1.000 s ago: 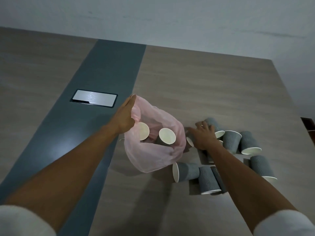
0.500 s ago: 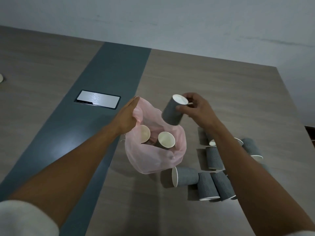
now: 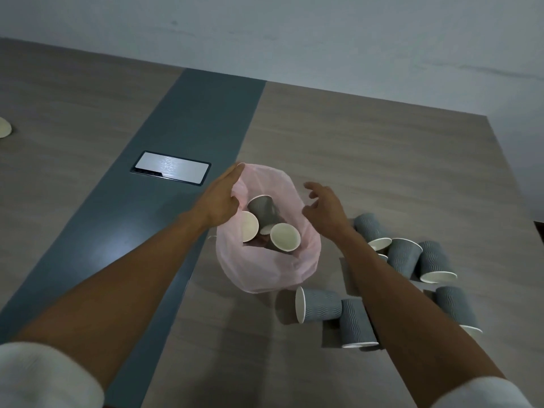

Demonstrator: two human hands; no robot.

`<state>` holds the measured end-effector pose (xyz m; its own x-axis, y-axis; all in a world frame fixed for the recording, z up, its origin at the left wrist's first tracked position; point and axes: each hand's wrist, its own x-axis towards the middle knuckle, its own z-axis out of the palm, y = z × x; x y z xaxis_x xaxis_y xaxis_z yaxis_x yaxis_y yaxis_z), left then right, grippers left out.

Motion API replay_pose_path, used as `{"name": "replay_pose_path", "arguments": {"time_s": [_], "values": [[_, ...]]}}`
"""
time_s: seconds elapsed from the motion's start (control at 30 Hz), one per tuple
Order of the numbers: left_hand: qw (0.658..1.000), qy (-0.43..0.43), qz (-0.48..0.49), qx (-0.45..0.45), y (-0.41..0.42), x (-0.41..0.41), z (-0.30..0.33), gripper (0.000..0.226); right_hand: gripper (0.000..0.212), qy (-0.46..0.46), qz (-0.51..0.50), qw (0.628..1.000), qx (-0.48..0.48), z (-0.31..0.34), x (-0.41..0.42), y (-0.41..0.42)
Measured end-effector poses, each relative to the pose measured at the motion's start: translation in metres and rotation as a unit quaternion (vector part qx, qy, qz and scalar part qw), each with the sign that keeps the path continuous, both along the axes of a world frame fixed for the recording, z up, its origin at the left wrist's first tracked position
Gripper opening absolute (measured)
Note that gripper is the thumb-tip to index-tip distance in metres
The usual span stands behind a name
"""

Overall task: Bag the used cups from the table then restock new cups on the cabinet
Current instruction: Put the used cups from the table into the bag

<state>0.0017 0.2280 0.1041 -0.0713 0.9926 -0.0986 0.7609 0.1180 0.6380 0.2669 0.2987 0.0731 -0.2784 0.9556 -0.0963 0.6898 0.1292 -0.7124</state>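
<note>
A pink plastic bag [image 3: 265, 272] stands open on the wooden table [image 3: 382, 160]. My left hand [image 3: 220, 201] holds its left rim. Inside lie three grey paper cups, one of them bottom-up at the back [image 3: 262, 209], two showing white mouths [image 3: 285, 237]. My right hand [image 3: 325, 206] hovers just right of the bag's rim, fingers loosely spread, holding nothing. Several grey ribbed cups [image 3: 403, 256] lie on their sides on the table to the right of the bag, some partly hidden under my right forearm. One cup [image 3: 319, 304] lies just below the bag.
A dark grey strip [image 3: 188, 119] runs down the table's middle with a silver cable hatch [image 3: 170, 167] set in it. A white rim of a cup [image 3: 4, 128] shows at the far left edge. The table's right edge is near the cups; a wall lies beyond.
My right hand carried a grey cup over the bag, and that cup now lies inside. The hand has let go and drawn back to the right, empty. My left hand still holds the rim.
</note>
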Motion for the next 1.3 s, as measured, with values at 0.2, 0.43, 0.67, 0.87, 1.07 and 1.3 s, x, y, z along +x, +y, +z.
{"name": "replay_pose_path", "arguments": {"time_s": [0.2, 0.43, 0.67, 0.87, 1.07, 1.3], "values": [[1.0, 0.002, 0.011, 0.02, 0.001, 0.01, -0.001, 0.08, 0.053, -0.246, -0.13, 0.96, -0.031, -0.032, 0.072, 0.014], [0.999, 0.006, 0.029, 0.033, -0.002, 0.018, -0.007, 0.08, 0.049, -0.381, -0.157, 0.909, -0.064, -0.068, 0.114, 0.019], [0.999, -0.01, -0.002, 0.039, -0.004, 0.012, -0.012, 0.088, 0.085, 0.085, -0.165, 0.982, -0.038, -0.022, 0.064, 0.012], [1.0, 0.003, -0.008, 0.02, -0.003, 0.008, -0.004, 0.088, 0.079, 0.274, -0.056, 0.96, -0.03, 0.021, -0.008, -0.02], [1.0, 0.015, 0.007, 0.003, 0.0, 0.005, 0.008, 0.085, 0.091, 0.225, -0.018, 0.969, -0.104, 0.018, -0.039, -0.029], [1.0, 0.01, 0.021, -0.017, -0.007, 0.002, 0.009, 0.085, 0.011, 0.041, 0.026, 0.997, -0.062, 0.014, 0.006, -0.039]]}}
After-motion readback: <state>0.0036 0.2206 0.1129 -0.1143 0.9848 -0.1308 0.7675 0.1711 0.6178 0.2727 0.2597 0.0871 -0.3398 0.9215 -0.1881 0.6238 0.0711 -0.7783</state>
